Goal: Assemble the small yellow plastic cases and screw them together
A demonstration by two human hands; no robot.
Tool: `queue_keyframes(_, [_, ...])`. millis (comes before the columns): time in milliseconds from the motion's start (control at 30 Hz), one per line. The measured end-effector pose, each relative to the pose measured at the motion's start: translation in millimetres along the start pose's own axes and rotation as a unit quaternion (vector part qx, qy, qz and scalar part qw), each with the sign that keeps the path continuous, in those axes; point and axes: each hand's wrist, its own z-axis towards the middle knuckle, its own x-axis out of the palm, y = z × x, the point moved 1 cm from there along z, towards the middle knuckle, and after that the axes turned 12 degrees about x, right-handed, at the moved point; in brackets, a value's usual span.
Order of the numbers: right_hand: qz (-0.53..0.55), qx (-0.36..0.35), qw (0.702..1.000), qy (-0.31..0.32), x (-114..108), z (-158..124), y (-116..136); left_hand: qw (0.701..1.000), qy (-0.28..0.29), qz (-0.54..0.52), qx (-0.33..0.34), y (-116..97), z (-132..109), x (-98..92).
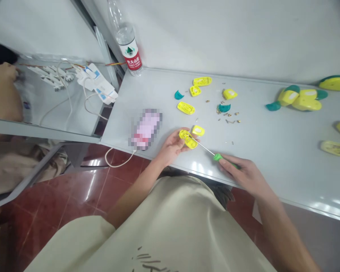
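My left hand [174,146] is closed around the edge of a yellow plastic shell half [192,143], its hollow inner side facing up. In my right hand [240,172] is a screwdriver [217,156] with a green handle and a thin metal shaft. The shaft's tip reaches into the yellow shell; whether it sits on a screw is too small to tell. Just beyond the shell lies a small yellow cap piece [198,130]. Farther back are more yellow pieces [186,108], two teal curved pieces [224,108] and scattered small screws and metal bits [229,121].
A water bottle [133,56] stands at the back left corner, near a blurred-out phone [147,128] on a white cable [121,166]. Yellow and teal assemblies [300,99] lie on the right. At the left neighbouring desk a person's arm [5,92] shows beyond a divider.
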Motion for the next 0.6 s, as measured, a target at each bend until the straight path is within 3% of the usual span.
queue_keyframes(167, [0.032,-0.008,0.999,0.035,17.3,5.4,-1.7,1.000,-0.007,-0.010,-0.004,2.9,-4.1,6.0])
queue_keyframes(333, [0.082,0.012,0.997,-0.002,14.3,8.9,7.0,0.999,-0.047,-0.012,0.011,3.3,-2.5,8.4])
queue_keyframes(467, [0.066,-0.010,0.994,-0.090,-7.6,7.1,15.2,0.998,-0.044,0.033,0.025,-1.9,10.4,10.1])
queue_keyframes(600, [-0.042,-0.040,0.966,-0.253,-33.1,12.5,8.7,0.996,-0.021,0.083,0.021,-4.8,23.0,13.4])
